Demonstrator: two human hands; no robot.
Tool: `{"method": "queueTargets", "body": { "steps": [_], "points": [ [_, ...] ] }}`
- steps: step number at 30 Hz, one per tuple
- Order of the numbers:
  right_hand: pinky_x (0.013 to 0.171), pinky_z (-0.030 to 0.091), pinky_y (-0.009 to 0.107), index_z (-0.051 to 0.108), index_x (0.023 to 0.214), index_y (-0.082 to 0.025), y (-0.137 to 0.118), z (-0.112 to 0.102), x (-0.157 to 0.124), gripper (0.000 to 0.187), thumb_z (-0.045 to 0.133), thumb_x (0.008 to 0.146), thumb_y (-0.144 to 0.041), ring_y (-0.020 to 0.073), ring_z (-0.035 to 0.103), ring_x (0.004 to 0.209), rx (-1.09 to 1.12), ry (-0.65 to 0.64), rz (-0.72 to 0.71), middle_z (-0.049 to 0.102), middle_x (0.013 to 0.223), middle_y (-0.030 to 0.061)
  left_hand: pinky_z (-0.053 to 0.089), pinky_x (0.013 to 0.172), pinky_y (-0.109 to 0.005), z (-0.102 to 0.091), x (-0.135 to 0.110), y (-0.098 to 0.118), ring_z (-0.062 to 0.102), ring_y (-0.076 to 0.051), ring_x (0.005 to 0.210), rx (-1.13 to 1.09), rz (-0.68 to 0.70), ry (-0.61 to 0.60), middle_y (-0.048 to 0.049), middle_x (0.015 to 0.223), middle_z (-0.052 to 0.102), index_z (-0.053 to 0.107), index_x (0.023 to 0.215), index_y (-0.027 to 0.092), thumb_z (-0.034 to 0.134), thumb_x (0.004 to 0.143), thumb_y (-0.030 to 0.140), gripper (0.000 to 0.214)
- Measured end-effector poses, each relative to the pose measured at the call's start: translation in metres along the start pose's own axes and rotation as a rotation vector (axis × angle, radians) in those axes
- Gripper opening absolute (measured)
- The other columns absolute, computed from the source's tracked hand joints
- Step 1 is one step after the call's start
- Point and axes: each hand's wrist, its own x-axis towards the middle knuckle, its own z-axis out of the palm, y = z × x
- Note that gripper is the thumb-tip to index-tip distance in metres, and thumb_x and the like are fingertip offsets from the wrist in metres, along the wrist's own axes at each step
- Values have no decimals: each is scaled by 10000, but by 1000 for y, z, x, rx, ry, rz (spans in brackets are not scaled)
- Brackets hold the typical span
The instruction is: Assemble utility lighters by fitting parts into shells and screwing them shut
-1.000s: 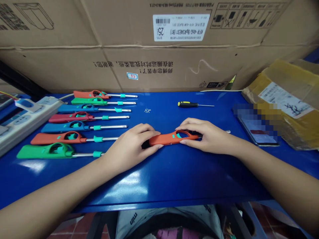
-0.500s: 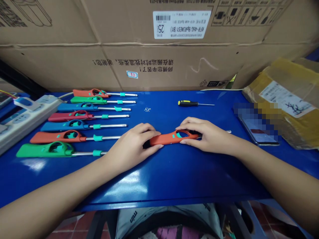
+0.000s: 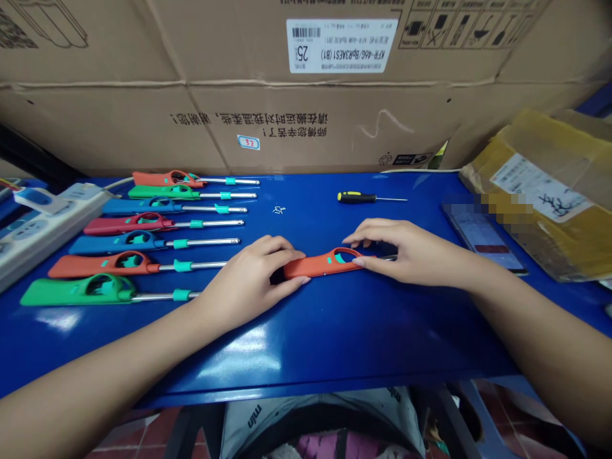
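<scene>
1. Head view: the orange lighter (image 3: 321, 264) lies flat on the blue table (image 3: 335, 338), about the middle, running left to right with its handle to the left.
2. Our left hand (image 3: 252, 275) is curled over the handle's butt end, fingers folded across the top and thumb on the near side, gripping it. The butt itself is hidden under the palm, with only a dark patch showing there.
3. Our right hand (image 3: 410, 254) arches over the trigger-ring end, fingers narrow on the far side and thumb tip on the near edge, pinching it. The teal trigger shows inside the ring.
4. This hand covers nearly all of the nozzle. We make out only a thin metal sliver past the fingers.
5. To the left, seven more lighters (image 3: 143, 241) lie in a row, in orange, green, blue and red, with nozzles pointing right. The nearest green one touches our left wrist, or passes behind it; we cannot tell which.
6. Farther off, a screwdriver (image 3: 356, 197) lies alone.
7. At right a phone (image 3: 482, 239) is partly blurred, and the frame edge cuts off a yellow parcel (image 3: 549, 185).
8. At left a power strip (image 3: 43, 220) runs out of frame.
9. Cardboard boxes (image 3: 143, 121) wall the far side.
</scene>
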Motion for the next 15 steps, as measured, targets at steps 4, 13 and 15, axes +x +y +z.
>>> {"method": "queueTargets", "body": {
  "steps": [4, 13, 15],
  "points": [
    [812, 525, 342, 719, 1110, -211, 2, 0, 3, 282, 626, 918, -395, 193, 645, 897, 32, -14, 41, 703, 1012, 65, 546, 893, -396, -1, 0, 0, 626, -226, 991, -1, 3, -4, -86, 1081, 656, 675, 1168, 179, 625, 953, 368, 290],
    [656, 508, 290, 756, 1010, -204, -1, -3, 6, 265, 616, 864, -377, 166, 646, 754, 162, -50, 264, 750, 867, 32, 541, 876, -392, 1, -1, 0, 621, -230, 979, 28, 34, 10, -90, 1081, 660, 667, 1182, 169, 614, 962, 372, 304],
    [641, 497, 288, 760, 1016, -204, -1, -5, 6, 275, 615, 859, -376, 167, 641, 752, 168, -75, 278, 757, 873, 32, 539, 878, -389, 1, -1, 1, 620, -229, 982, 28, 39, 12, -91, 1087, 658, 664, 1191, 166, 610, 965, 373, 311]
  ]
}}
